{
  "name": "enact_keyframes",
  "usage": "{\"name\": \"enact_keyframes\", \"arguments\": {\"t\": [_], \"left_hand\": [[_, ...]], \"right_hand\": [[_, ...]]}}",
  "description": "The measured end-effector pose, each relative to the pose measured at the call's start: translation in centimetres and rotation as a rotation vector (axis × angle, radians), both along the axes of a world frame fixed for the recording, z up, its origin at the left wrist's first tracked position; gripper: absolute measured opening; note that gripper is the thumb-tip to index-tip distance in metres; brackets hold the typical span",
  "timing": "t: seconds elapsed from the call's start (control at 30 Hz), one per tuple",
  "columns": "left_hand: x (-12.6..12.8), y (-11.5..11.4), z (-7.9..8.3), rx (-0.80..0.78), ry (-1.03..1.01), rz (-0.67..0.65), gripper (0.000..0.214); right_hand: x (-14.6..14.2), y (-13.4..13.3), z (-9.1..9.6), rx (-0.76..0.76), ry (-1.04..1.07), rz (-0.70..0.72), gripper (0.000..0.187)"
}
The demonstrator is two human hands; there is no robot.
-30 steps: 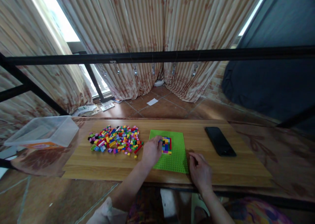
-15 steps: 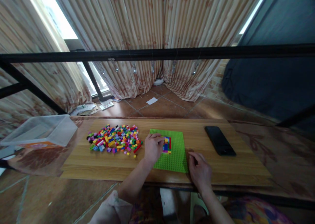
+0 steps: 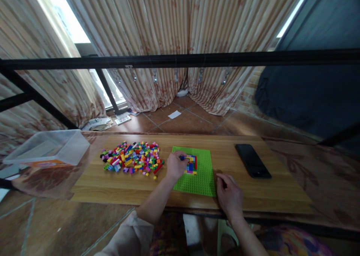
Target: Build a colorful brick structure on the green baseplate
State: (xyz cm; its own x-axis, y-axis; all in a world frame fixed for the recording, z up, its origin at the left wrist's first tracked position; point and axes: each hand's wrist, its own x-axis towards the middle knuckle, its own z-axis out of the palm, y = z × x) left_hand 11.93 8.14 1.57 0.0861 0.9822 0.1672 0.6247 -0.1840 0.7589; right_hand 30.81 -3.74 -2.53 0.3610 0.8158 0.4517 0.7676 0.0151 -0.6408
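Observation:
My left hand (image 3: 177, 165) is over the left part of a green baseplate (image 3: 199, 186), its fingers pinched on a small dark blue brick (image 3: 182, 157). Right beside those fingertips, a patch of joined bricks (image 3: 191, 166) in red, blue, yellow and purple sits on the plate; my hand covers its left side. My right hand (image 3: 230, 195) rests on the table by the plate's right edge. Its fingers are loosely curled, and nothing shows in them.
A spread pile of loose coloured bricks (image 3: 132, 156) lies left of the plate. Farther left stands a clear plastic bin (image 3: 64, 147). A black phone (image 3: 252, 160) lies on the wooden table (image 3: 118, 190) at the right. A black metal bar (image 3: 157, 62) crosses beyond the table.
The fingers of my left hand have shifted slightly, and the dark blue brick now shows between them. My right hand stays in place. The whole view has moved a little.

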Motion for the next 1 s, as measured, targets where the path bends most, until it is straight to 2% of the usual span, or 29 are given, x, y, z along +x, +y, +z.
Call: {"name": "enact_keyframes", "arguments": {"t": [0.2,0.4,0.73,0.87,1.0], "left_hand": [[0.0,-0.7,0.3,0.083,0.017,-0.037,0.012],[-0.1,-1.4,0.8,0.216,0.211,-0.089,0.013],[0.0,-1.5,1.2,0.226,0.331,-0.143,0.016],[-0.2,-1.6,1.2,0.222,0.301,-0.147,0.013],[-1.5,-1.7,1.6,0.283,0.149,-0.082,0.016]], "right_hand": [[0.0,0.0,0.0,-0.004,-0.009,0.005,0.032],[0.1,0.0,0.0,-0.012,-0.027,0.005,0.030],[0.3,0.1,-0.7,0.001,-0.063,0.018,0.028],[0.3,0.1,-0.8,-0.008,-0.065,0.023,0.028],[0.3,0.1,-0.8,-0.020,-0.042,0.020,0.028]]}}
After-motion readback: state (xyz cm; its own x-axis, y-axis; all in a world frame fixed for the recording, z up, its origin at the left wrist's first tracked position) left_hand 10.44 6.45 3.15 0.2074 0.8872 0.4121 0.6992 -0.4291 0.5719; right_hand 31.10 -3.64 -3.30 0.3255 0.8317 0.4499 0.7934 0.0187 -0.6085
